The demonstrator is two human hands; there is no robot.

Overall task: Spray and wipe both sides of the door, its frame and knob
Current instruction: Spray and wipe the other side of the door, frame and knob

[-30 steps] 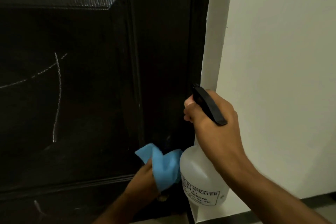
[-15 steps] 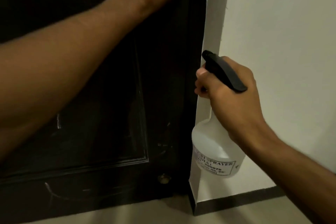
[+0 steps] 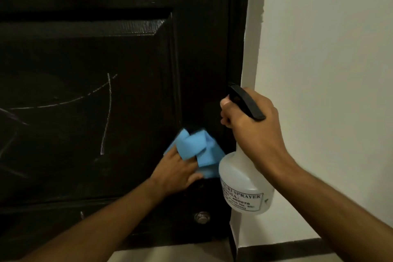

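**Op A:** Dark panelled door fills most of my view, chalky scratch marks across its lower panel, pale wall to the right and the dark frame running between them.

**Op B:** Where are my hands?

**Op A:** My right hand is clamped round the neck of the spray bottle, fingers by the trigger, bottle held just off the frame's lower stretch. My left hand presses the blue cloth against the door's right stile, near its bottom corner; fingers mostly straight, thumb tucked under a fold.

**Op B:** So which step?

**Op A:** Wiping this face, I judge, low by the edge. A small metal fitting sits below the cloth, untouched. Next I'd sweep left over those marks; they look stubborn, so firm pressure.
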